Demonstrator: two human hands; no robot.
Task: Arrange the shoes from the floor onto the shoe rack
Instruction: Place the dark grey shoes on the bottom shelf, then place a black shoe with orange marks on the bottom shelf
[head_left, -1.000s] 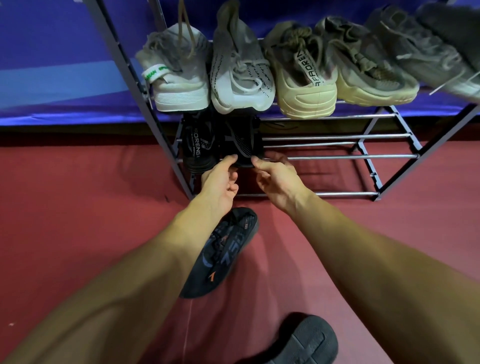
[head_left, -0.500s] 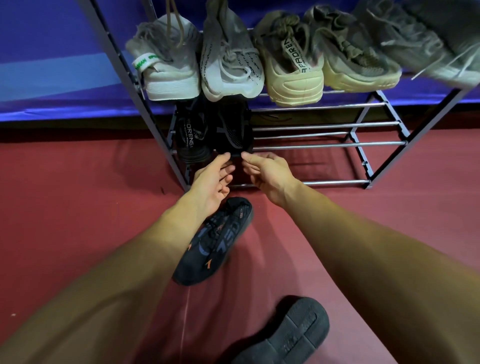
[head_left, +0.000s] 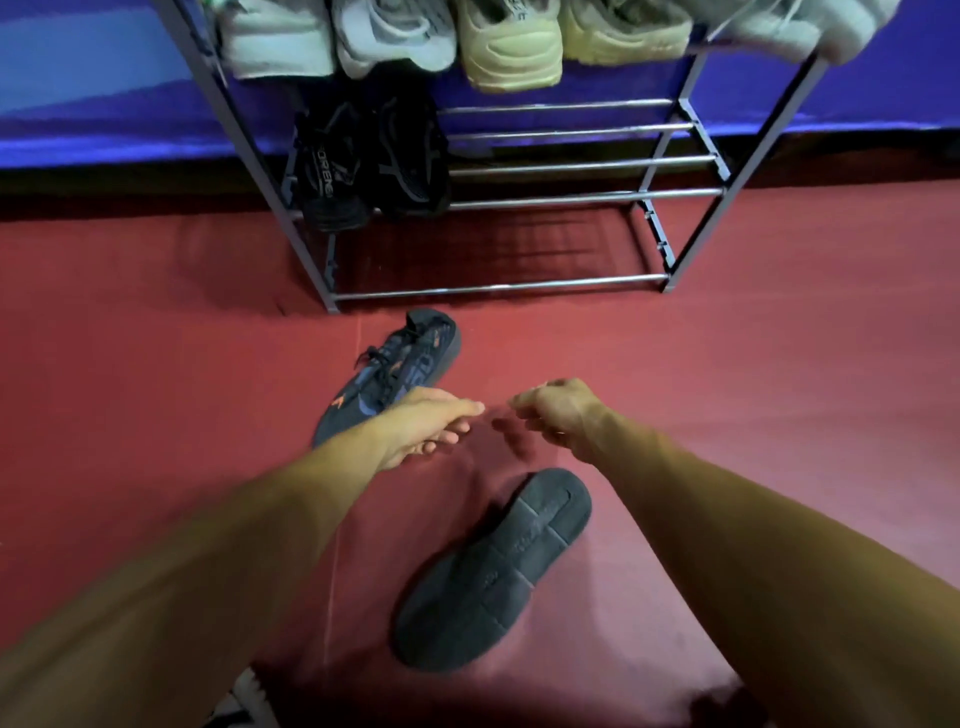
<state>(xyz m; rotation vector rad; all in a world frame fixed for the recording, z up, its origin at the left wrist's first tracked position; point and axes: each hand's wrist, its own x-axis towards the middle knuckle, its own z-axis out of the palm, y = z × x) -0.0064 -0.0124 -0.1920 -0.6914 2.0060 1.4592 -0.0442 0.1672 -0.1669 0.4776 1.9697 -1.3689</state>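
Observation:
Two dark shoes lie on the red floor. One dark blue shoe (head_left: 395, 371) with orange marks rests on its side just before the rack. The other (head_left: 493, 569) lies sole up, nearer to me. My left hand (head_left: 426, 426) hovers over the heel of the blue shoe with loose fingers, holding nothing. My right hand (head_left: 556, 408) hangs beside it, fingers loosely curled and empty. A black pair (head_left: 369, 166) stands at the left end of the metal shoe rack's (head_left: 571, 195) lower shelf. Several pale sneakers (head_left: 511, 49) fill the top shelf.
A blue wall panel (head_left: 93, 93) runs behind the rack. The lower shelf bars to the right of the black pair carry nothing. A white object (head_left: 244, 701) shows at the bottom edge under my left arm.
Both hands have let go of the black shoe on the lower shelf and drawn back toward me, over the floor shoes. The view has pulled back and tipped down.

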